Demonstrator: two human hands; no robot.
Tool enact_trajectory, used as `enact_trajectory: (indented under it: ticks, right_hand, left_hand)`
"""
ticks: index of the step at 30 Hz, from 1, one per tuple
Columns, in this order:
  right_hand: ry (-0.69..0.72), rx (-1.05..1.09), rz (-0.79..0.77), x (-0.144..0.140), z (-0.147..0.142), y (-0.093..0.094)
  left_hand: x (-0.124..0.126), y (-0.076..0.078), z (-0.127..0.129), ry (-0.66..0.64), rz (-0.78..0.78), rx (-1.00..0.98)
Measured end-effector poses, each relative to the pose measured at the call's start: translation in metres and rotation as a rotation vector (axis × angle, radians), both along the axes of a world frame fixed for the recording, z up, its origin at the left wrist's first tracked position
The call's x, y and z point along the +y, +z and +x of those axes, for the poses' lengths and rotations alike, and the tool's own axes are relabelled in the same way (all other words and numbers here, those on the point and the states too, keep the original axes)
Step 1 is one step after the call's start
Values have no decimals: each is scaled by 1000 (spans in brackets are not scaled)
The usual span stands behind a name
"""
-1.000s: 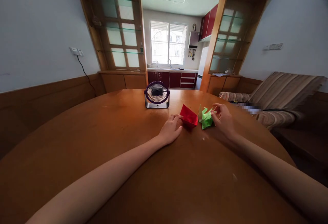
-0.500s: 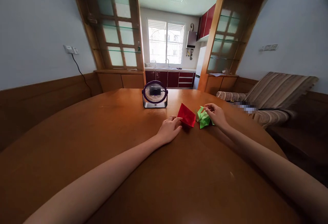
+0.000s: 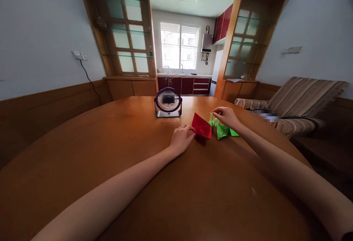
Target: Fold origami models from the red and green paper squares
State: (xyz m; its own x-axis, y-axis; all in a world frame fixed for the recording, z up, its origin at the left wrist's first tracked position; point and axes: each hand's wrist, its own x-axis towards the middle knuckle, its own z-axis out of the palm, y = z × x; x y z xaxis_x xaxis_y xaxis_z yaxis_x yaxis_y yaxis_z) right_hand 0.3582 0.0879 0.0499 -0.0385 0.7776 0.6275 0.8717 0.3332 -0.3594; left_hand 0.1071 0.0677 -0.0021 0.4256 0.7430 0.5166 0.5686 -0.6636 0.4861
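One brown wooden table (image 3: 124, 197), glossy and round-edged, spreads beneath a lone fan (image 3: 168, 101), with one armchair (image 3: 306, 97) in striped fabric well to the fan's right. Two bare hands reach across the wood on the person's side of the fan. The left hand (image 3: 180, 138), slightly right of the fan, is partly curled, its fingertips gripping the left edge of a red box (image 3: 202, 127); the right hand (image 3: 227, 117), farther right of the fan, is drawn to a pinch, thumb and fingertips closed on a pale paper (image 3: 214, 121). The fan has a round, dark purple frame, thin radiating ribs and a flat stand. The single box, open-topped and apparently folded from smooth paper, sits right of the fan and nearer the person, one pointed corner raised. At least two green papers show, both creased into peaks: the pale one right of the fan, its contact with the box unclear, and a bright paper (image 3: 222, 131) on the table, farther right of the fan. Whether a small green tip (image 3: 234, 132) beside it belongs to the same sheet cannot be told.
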Motion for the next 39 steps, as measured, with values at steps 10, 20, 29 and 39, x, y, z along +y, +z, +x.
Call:
enact_trajectory:
  ticks: [10,20,29,39]
  right_hand:
    - [2,-156,-7,-1,2,0]
    - [-18,-148,6,0,5,1]
    - [-69,-101,24,-2,3,3]
    - [-50,-74,36,-9,1,11]
  left_hand:
    - [-4,3,0,29,2,13]
    - [-3,2,0,39,18,-4]
    - [-1,-2,0,49,9,-33]
    - [-3,0,2,102,-42,-48]
